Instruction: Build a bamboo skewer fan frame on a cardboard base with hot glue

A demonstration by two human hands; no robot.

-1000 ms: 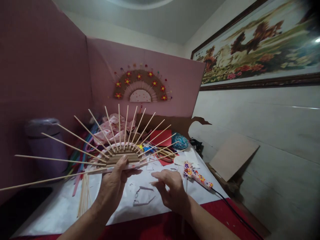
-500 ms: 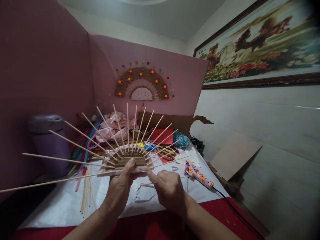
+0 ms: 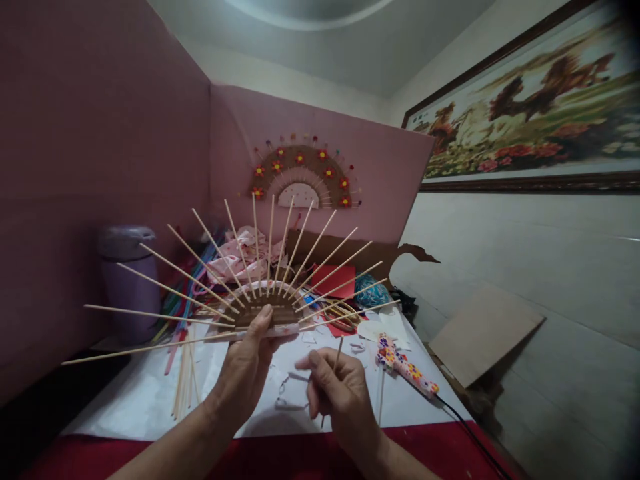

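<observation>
Drawn back from the fan frame (image 3: 239,315), the right hand (image 3: 343,387) holds a tilted thin stick (image 3: 339,348) in curled fingers; the left hand (image 3: 250,360) grips the frame's base, thumb uppermost, above the table (image 3: 127,403).

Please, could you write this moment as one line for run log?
left hand: holds stick fan by base | right hand: holds loose stick, apart from fan | glue gun: lies on white sheet

Left hand (image 3: 253,363) is covering part of the fan base (image 3: 286,316), fingers partly hiding behind. Right hand (image 3: 345,393) is masking the thin stick (image 3: 339,350) mid-length. Framed picture (image 3: 530,110) is running off the right edge, cord (image 3: 453,408) off the bottom. White bits (image 3: 357,348) are reading too small to ID.
</observation>
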